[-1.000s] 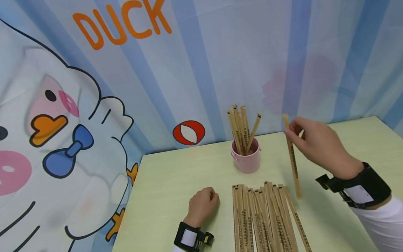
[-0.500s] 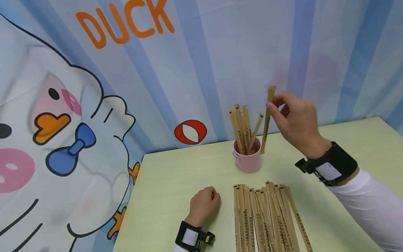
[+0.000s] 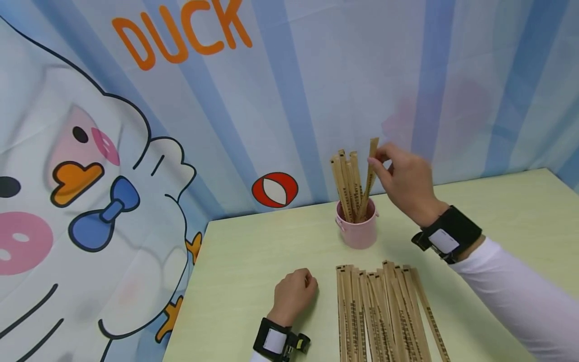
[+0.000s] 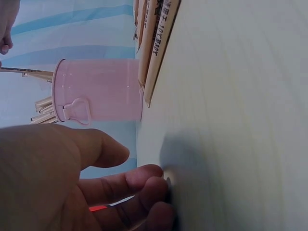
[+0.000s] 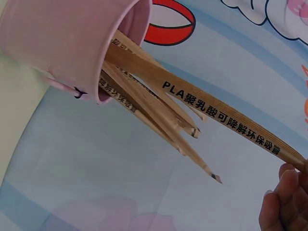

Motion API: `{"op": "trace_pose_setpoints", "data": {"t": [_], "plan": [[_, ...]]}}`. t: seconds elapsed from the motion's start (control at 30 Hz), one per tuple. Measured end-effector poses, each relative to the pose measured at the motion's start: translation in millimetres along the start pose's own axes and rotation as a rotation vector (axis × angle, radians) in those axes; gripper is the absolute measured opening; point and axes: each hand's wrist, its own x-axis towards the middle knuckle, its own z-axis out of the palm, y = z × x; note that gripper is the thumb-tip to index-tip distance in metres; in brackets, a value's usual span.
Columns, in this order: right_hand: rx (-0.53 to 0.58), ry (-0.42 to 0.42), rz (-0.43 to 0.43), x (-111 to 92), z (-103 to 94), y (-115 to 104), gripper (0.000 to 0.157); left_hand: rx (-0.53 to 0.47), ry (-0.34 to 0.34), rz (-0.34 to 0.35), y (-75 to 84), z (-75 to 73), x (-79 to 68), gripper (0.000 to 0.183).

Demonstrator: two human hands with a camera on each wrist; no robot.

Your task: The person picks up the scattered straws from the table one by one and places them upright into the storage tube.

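My right hand pinches a paper-wrapped straw near its top end. Black print runs along the wrapper, and its lower end is inside the mouth of a small pink bucket. Several other wrapped straws lean in that bucket. On the tabletop rests my left hand, fingers loosely curled and holding nothing; the left wrist view shows its thumb apart from the fingertips. To its right lies a row of many wrapped straws, side by side.
A pale yellow-green table extends back to a blue striped cloth with duck pictures, just behind the bucket. The front ends of the straw row run out of the head view. One straw lies slanted at the row's right edge.
My right hand has carried the straw leftward from above the table's right side to the bucket, and its lower end has gone in. My left hand stays in place.
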Motion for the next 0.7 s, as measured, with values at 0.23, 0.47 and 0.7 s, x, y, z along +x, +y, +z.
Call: {"op": "trace_pose_setpoints", "data": {"t": [0.23, 0.47, 0.7], "plan": [[-0.038, -0.124, 0.063, -10, 18.2, 9, 0.012, 0.006, -0.002, 0.001, -0.8, -0.3, 0.2, 0.022], [-0.079, -0.286, 0.148, -20, 31.8, 15, 0.012, -0.001, -0.005, 0.0, -0.2, -0.4, 0.1, 0.022], [-0.119, -0.372, 0.197, -27, 40.2, 18, 0.015, -0.009, 0.009, 0.016, -0.4, -0.4, -0.5, 0.024]]}}
